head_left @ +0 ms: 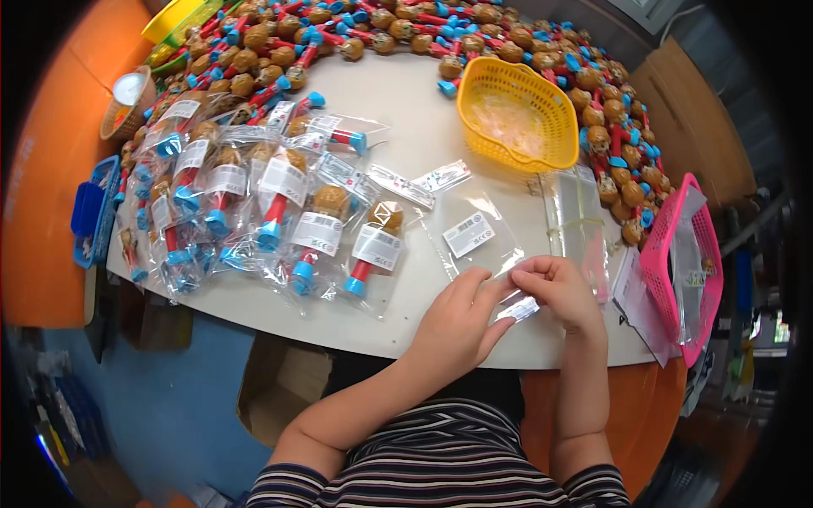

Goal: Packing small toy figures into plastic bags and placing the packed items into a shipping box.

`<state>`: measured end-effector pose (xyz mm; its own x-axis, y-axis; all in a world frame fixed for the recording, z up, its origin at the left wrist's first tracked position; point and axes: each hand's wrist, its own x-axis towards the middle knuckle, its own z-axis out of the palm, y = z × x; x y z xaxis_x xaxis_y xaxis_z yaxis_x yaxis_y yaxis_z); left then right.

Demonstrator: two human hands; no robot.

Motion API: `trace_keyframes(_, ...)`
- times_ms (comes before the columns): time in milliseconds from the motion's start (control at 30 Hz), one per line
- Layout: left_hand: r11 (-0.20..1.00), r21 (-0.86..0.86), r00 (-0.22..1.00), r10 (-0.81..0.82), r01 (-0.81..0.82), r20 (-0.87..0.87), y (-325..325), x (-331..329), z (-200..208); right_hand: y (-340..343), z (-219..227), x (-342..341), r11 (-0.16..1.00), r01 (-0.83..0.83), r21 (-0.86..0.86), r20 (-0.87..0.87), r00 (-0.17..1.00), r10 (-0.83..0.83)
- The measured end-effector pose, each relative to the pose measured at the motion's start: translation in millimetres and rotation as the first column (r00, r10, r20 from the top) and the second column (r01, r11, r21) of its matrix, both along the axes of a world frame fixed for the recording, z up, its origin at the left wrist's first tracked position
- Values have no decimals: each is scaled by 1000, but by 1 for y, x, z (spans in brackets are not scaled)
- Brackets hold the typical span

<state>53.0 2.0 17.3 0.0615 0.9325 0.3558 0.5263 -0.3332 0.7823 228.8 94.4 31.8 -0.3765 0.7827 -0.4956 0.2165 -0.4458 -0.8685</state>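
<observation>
In front of me lies a clear plastic bag [496,222] with a white printed label [468,234] on it. My left hand [453,326] is at the bag's near end, its fingers reaching to my right fingertips and its thumb apart below. Against that thumb is a small, shiny folded slip [519,311]; whether the thumb presses on it is unclear. My right hand [559,292] is closed in a pinch at the bag's near edge. Two printed folded slips [402,186] lie beyond the bag. To the left are bagged toys [312,239] with brown round heads, red handles and blue ends.
Loose toys [406,32] of the same kind are piled along the table's far edge. A yellow basket [474,110] stands beyond my hands. Banded flat plastic bags [576,222] lie right, beside a pink basket [659,254]. A blue basket [108,195] is at the left edge.
</observation>
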Motion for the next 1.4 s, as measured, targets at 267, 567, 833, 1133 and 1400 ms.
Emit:
trace_keyframes(267, 998, 33, 992, 64, -61, -113, 1, 33, -19, -12, -26, 9, 983, 169, 69, 3, 985, -170)
trace_keyframes(567, 987, 35, 955, 161, -157, -250, 13, 41, -25, -12, -21, 23, 976, 61, 208, 20, 998, -67)
trace_keyframes(833, 969, 215, 903, 195, -118, -382, 33, 64, -36, 159, 27, 76, 297, -231, 926, 376, 609, -698)
trace_keyframes(1133, 944, 292, 934, 233, -152, -269, 34, 75, -31, 204, 6, 111, 264, -278, 923, 375, 512, -773)
trace_keyframes(1400, 932, 307, 915, 283, -191, -289, 24, 78, -30, 92, 73, 130, 351, 598, 721, -504, 800, -326)
